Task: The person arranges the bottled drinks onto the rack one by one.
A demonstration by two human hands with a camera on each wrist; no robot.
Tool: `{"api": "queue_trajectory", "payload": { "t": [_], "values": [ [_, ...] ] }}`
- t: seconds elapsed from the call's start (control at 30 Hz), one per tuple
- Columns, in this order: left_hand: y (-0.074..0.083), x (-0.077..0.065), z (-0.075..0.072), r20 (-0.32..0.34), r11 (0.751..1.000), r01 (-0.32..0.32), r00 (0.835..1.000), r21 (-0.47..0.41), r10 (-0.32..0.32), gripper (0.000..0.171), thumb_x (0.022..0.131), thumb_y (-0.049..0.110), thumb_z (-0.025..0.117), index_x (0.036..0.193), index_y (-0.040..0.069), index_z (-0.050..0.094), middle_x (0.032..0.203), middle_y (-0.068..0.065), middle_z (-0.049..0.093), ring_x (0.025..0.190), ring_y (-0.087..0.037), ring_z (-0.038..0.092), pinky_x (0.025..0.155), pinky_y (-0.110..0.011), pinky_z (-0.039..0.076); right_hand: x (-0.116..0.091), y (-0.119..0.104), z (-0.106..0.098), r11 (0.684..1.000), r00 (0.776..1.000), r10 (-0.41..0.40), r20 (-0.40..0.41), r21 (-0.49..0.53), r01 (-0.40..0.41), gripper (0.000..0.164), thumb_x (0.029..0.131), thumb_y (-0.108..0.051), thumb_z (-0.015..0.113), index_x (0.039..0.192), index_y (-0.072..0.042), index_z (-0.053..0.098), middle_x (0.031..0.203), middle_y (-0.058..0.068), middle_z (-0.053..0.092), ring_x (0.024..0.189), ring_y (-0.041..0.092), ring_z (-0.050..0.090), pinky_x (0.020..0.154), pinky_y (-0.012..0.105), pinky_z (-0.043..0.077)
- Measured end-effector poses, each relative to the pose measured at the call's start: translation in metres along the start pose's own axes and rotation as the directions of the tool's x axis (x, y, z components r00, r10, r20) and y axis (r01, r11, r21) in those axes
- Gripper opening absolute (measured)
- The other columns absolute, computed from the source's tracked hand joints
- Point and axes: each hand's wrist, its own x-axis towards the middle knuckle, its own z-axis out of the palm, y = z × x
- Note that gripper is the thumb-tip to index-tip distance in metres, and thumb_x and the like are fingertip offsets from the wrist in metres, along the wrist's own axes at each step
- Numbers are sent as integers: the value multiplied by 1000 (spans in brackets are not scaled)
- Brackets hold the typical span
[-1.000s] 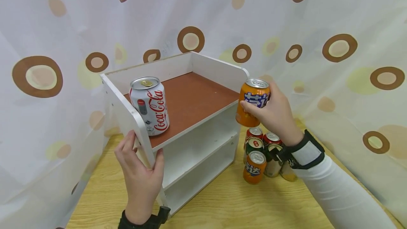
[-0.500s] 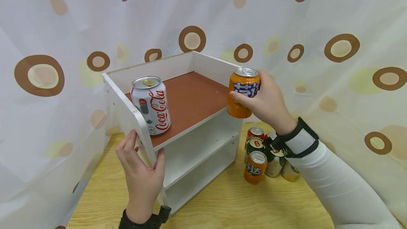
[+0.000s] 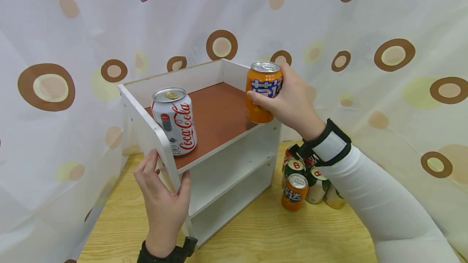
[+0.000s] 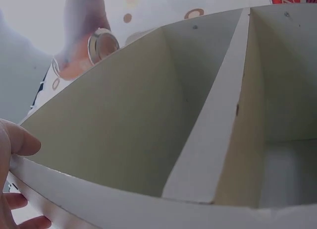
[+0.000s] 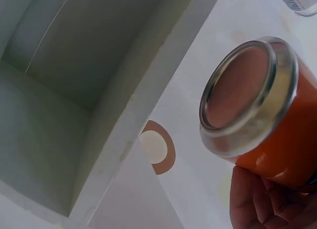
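My right hand (image 3: 292,102) grips an orange Fanta can (image 3: 264,87), upright, with the thumb across its front. In the head view the can overlaps the front right of the small white shelf's brown top (image 3: 219,108). Its silver underside (image 5: 237,90) shows in the right wrist view, above the level of the shelf's edge. My left hand (image 3: 165,204) holds the shelf's left side panel (image 3: 161,143), the thumb inside and the fingers outside. A silver Coca-Cola can (image 3: 175,123) stands upright on the top against that panel.
Several cans stand grouped on the wooden table (image 3: 292,238) right of the shelf, including another orange Fanta can (image 3: 293,194) and a green-topped can (image 3: 294,166); my right forearm partly hides them. Two compartments lie below the brown top. A patterned curtain (image 3: 256,19) hangs behind.
My right hand has carried the orange Fanta can up and left, from beside the shelf to over its front right edge. The left hand keeps its hold on the panel.
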Motion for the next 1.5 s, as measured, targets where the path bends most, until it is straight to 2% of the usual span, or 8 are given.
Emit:
{"api": "queue_trajectory", "payload": {
  "t": [0.37, 0.63, 1.0, 1.23, 1.5],
  "values": [
    [0, 0, 0, 1, 1000, -3, 1000, 1, 3, 77, 86, 8, 70, 152, 2, 31, 136, -31, 35, 131, -39, 38, 94, -49, 37, 15, -12, 9, 1000, 1000, 3, -6, 22, -3, 77, 86, -42, 81, 141, -6, 43, 127, 12, 61, 109, 26, 64, 92, 45, 58],
    [0, 0, 0, 4, 1000, -3, 1000, -1, 3, 78, 86, 8, 70, 152, 2, 31, 137, -31, 35, 131, -39, 38, 94, -50, 37, 23, -19, 13, 999, 999, 34, 0, 24, -34, 77, 87, -45, 80, 143, -8, 42, 130, 15, 55, 110, 25, 62, 92, 42, 59],
    [-1, -1, 1, -12, 1000, -10, 1000, -4, 10, 77, 85, 8, 70, 152, 1, 32, 137, -31, 36, 131, -40, 39, 95, -47, 37, 31, -21, 18, 1000, 1000, -21, -10, 12, 21, 76, 85, -45, 81, 140, -6, 46, 124, 13, 64, 107, 24, 63, 90, 41, 58],
    [-1, -1, 1, -13, 1000, -7, 1000, 0, 7, 77, 85, 8, 70, 151, 1, 32, 137, -31, 36, 130, -39, 39, 94, -47, 37, 30, -21, 27, 1000, 1000, -21, 15, 23, 21, 74, 84, -45, 83, 136, -7, 47, 121, 10, 66, 103, 22, 65, 88, 40, 58],
    [-1, 0, 0, -10, 1000, -9, 1000, 8, 9, 77, 85, 9, 70, 151, 2, 32, 136, -30, 37, 129, -39, 39, 94, -45, 36, 25, -18, 37, 1000, 998, -12, 60, 26, 10, 73, 86, -42, 82, 139, -7, 46, 126, 9, 64, 106, 24, 66, 92, 42, 58]
  ]
}}
